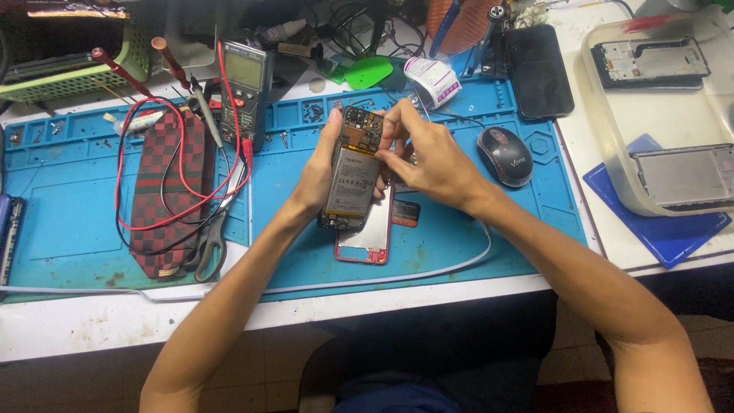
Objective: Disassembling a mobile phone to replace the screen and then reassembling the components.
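Note:
My left hand [319, 172] grips an opened smartphone [351, 172] upright over the blue work mat [76, 214], its battery and circuit board facing me. My right hand [424, 157] rests against the phone's right edge, with fingertips pinching at the board near the battery's upper corner. Whether they hold a small part is hidden. Below the phone, a red phone back cover [368, 237] lies flat on the mat.
A checked pouch [164, 191], scissors [212, 237] and a multimeter [245, 92] with red and black leads lie at left. A computer mouse [505, 155], a black phone [539, 69] and a clear tray [612, 153] holding phone frames sit at right. A green basket [69, 76] stands far left.

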